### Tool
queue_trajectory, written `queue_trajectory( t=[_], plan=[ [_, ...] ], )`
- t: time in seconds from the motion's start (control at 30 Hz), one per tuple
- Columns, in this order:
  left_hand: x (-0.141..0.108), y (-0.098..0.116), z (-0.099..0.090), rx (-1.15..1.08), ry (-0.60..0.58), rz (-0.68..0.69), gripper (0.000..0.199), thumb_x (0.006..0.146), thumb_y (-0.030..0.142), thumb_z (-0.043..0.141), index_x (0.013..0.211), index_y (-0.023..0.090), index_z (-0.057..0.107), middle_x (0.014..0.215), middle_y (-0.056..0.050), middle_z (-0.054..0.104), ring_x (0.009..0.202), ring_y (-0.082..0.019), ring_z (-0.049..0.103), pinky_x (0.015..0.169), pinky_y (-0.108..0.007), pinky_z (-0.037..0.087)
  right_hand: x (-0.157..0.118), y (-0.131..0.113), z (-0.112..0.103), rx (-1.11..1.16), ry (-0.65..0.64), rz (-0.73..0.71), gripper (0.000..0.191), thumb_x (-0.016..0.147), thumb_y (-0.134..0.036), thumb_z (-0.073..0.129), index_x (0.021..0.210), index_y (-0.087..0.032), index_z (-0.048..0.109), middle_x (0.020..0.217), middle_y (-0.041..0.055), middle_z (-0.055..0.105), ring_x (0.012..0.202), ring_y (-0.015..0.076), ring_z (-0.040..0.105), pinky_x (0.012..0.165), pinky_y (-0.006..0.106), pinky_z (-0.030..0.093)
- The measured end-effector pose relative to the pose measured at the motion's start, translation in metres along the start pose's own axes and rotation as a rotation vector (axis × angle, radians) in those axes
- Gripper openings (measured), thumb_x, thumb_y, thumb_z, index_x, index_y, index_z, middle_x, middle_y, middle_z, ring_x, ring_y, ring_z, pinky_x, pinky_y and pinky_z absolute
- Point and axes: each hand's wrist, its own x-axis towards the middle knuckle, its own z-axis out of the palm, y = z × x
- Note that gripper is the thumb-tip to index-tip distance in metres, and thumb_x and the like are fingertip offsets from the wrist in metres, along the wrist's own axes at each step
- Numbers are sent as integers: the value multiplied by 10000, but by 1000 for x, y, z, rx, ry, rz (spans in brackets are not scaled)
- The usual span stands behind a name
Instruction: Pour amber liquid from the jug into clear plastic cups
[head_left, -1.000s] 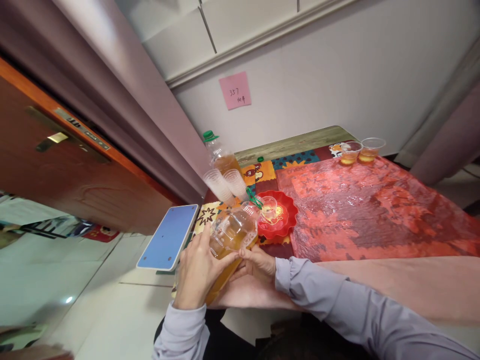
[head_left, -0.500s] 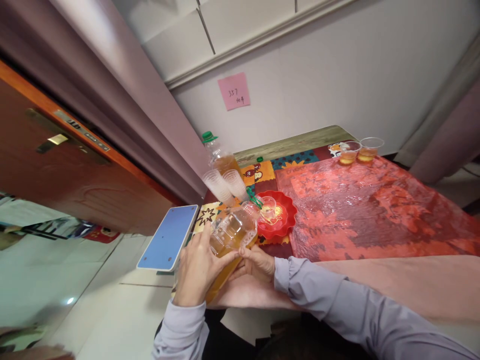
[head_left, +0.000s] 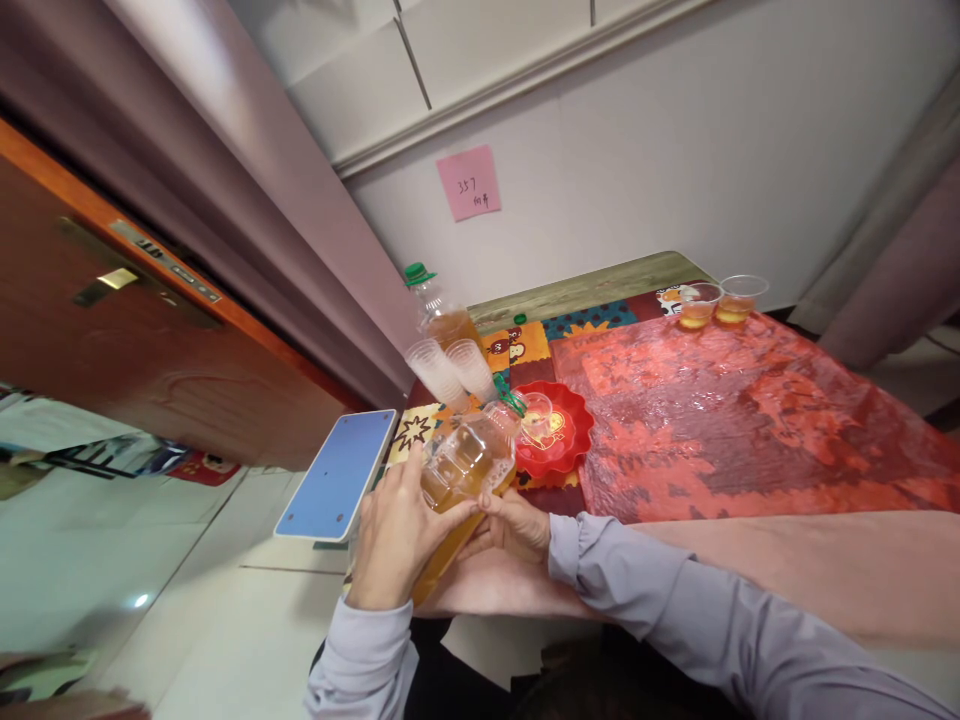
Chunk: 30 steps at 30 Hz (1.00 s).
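A large clear bottle of amber liquid (head_left: 466, 465) is tilted, its neck towards the red scalloped plate (head_left: 571, 445). My left hand (head_left: 394, 535) grips the bottle's left side. Around its right side is my right hand (head_left: 510, 527), with the thumbs of both hands close together. A clear plastic cup (head_left: 535, 415) is on the plate, right at the bottle's mouth. Green plastic shows around the bottle's neck. Whether liquid is flowing is too small to tell.
Two stacks of clear cups (head_left: 450, 372) are behind the held bottle, beside another bottle with a green cap (head_left: 452, 318). Two cups with amber liquid (head_left: 735, 305) stand at the table's far right. A blue-topped stool (head_left: 337, 475) is at the left, near a wooden door (head_left: 150, 350).
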Motion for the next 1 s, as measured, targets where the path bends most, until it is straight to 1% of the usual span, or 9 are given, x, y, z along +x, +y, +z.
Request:
queue_trajectory(
  t=[0.13,0.33,0.5,0.63,0.8,0.9,1.0],
  plan=[
    [0,0,-1,9,-9,-4,974,777,738,765,1552,235,459,1373,-177,720,1240,-386,706,960,-499,571,0,0,0,-1,6,-3,852,777,-737,846,1384,-219,548,1190,127,777,976,273,789,834,441,660],
    [1,4,-6,3,-42,-15,951,784,751,758,1537,251,463,1382,-165,715,1249,-380,708,965,-483,576,0,1,1,-11,20,-6,867,765,-760,840,1372,-209,555,1169,135,774,980,286,783,861,476,659],
    [2,5,-6,33,-63,-33,987,782,737,770,1556,214,452,1402,-199,702,1260,-403,700,983,-514,573,-1,0,1,-12,28,4,851,750,-767,843,1354,-235,565,1143,113,776,995,300,779,889,523,657],
    [3,5,-6,32,-66,-29,983,784,747,761,1557,226,453,1408,-192,699,1265,-402,696,986,-512,571,-1,0,1,-8,18,4,851,751,-769,841,1356,-235,571,1142,119,771,1009,307,775,882,520,660],
    [4,9,-10,49,-84,-41,968,788,755,749,1545,219,471,1370,-191,713,1242,-404,704,968,-512,571,-1,1,1,5,30,-18,864,764,-757,840,1392,-249,534,1160,108,764,993,296,775,873,517,658],
    [5,9,-10,53,-84,-40,978,784,761,747,1546,211,473,1351,-191,720,1232,-400,710,967,-507,572,-1,0,2,-2,26,-13,850,756,-767,836,1357,-232,561,1123,109,772,940,290,783,890,530,655],
    [4,8,-9,50,-67,-33,978,779,758,751,1542,211,477,1336,-186,727,1221,-392,715,961,-498,575,-1,0,2,-7,19,-10,859,752,-769,837,1354,-220,566,1135,128,769,961,303,782,890,536,655]
  ],
)
